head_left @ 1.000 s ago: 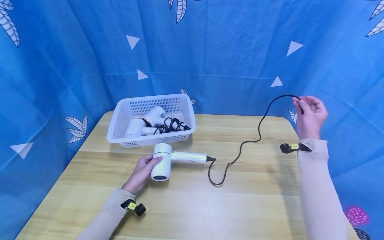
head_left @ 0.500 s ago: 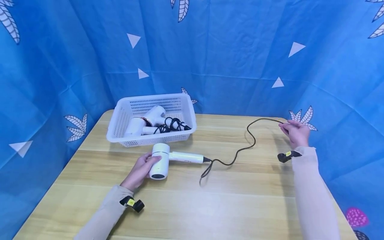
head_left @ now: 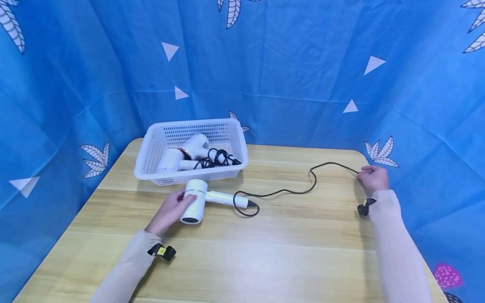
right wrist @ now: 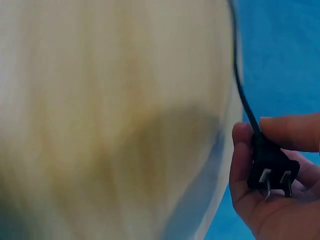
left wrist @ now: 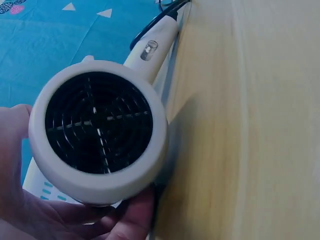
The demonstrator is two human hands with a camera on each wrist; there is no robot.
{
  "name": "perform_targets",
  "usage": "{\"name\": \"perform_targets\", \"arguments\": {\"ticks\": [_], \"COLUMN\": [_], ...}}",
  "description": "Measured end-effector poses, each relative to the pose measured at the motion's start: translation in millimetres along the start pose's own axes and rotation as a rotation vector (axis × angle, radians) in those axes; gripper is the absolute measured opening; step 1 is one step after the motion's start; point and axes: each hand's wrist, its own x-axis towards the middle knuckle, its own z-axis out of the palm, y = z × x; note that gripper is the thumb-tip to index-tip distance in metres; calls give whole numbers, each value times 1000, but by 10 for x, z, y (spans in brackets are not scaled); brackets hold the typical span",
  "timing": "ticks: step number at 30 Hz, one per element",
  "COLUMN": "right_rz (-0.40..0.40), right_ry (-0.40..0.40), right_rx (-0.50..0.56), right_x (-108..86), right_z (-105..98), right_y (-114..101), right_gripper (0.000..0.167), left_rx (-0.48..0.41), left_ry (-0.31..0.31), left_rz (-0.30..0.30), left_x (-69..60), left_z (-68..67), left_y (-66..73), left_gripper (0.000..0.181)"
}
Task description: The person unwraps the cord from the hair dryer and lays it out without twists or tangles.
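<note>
A white hair dryer (head_left: 193, 206) lies across the middle left of the table, its handle pointing right. My left hand (head_left: 169, 211) grips the barrel from the left side; in the left wrist view the dark round grille (left wrist: 99, 122) faces the camera, with fingers curled beneath. A black cord (head_left: 289, 191) leaves the handle's end, loops over it and winds to the right. At the table's right edge my right hand (head_left: 375, 178) holds the cord's end. The right wrist view shows a black two-pin plug (right wrist: 272, 167) pinched between thumb and fingers, prongs bare.
A white perforated basket (head_left: 143, 168) stands at the back left, close behind the hair dryer. Inside lie two more white hair dryers (head_left: 197, 145) with black cords bundled. Blue patterned curtain (head_left: 295, 63) encloses the wooden table (head_left: 288, 252) at the back and sides.
My right hand has come down and nearer with the plug, and the cord has sunk toward the table. The hair dryer has slid slightly left in my left hand, its cord now looping across the handle.
</note>
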Motion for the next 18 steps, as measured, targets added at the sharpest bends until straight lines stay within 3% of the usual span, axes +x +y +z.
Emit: {"name": "perform_targets", "arguments": {"ticks": [3, 6, 11, 14, 18], "right_rz": [-42, -60, -114, -246, -470], "right_ry": [5, 10, 2, 11, 53], "right_rx": [-132, -179, -263, -307, -266], "right_x": [9, -6, -20, -70, -318], "right_z": [27, 39, 67, 152, 415], "right_y": [51, 83, 64, -68, -479], "right_gripper": [43, 40, 39, 41, 38], "left_rx": [34, 88, 187, 217, 234], "left_ry": [16, 37, 42, 42, 59], "left_rz": [36, 60, 60, 53, 53], "left_x": [9, 29, 19, 10, -2], "left_z": [-64, -122, -188, -203, -229], "left_y": [-24, -38, -59, -63, -58], "left_gripper": [65, 64, 80, 87, 82]}}
